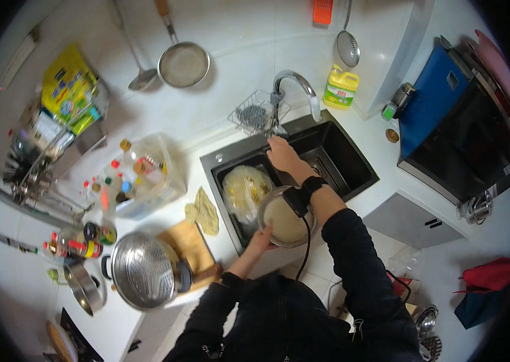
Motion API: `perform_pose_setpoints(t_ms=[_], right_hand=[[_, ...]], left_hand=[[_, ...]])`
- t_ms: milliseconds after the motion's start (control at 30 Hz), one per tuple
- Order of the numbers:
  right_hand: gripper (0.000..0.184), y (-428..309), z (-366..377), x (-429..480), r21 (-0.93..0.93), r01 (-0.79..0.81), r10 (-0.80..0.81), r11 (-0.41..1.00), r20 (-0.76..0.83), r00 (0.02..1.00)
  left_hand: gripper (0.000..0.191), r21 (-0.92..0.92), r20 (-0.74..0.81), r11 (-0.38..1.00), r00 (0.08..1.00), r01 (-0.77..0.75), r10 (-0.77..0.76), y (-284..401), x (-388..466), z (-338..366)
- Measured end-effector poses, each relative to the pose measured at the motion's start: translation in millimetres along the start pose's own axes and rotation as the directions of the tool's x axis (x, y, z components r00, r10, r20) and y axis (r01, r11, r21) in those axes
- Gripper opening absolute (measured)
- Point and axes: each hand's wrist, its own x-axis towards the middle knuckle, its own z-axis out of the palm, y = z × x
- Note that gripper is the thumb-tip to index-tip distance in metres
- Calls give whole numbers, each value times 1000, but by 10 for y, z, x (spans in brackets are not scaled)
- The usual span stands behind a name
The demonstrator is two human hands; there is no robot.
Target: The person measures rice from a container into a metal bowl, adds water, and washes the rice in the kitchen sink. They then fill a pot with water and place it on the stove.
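Observation:
My left hand (260, 240) grips the rim of a round metal bowl (289, 245) that holds something pale beige, perhaps rice in cloudy water. The bowl is over the front edge of a black double sink (369, 177). My right hand (282, 154) reaches past it to the base of a chrome gooseneck faucet (298, 77); its fingertips are near the faucet's handle, and whether they touch it is unclear. A clear plastic bag with yellowish contents (246, 192) lies in the left basin. A device with a black cable is strapped at my right wrist and partly hides the bowl.
A wire basket (236, 118) with a steel scourer and a yellow detergent bottle (341, 89) stand behind the sink. Left are a beige cloth (205, 213), a wooden cutting board (191, 249), a large steamer pot (142, 270) and a plastic bin of bottles (173, 181). A dark-fronted appliance (467, 135) stands right.

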Motion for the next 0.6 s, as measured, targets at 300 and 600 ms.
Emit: perform_pose_setpoints(t_ms=[300,600], right_hand=[[18,739,647,430,-314,98,-12,944,263,965],[37,1053,-68,-248,293,155,-204,943,144,968]], left_hand=[[54,-39,-17,999,999,28,-29,517,1324,468],[66,-214,-251,974,968,-77,21,649,1873,1103]])
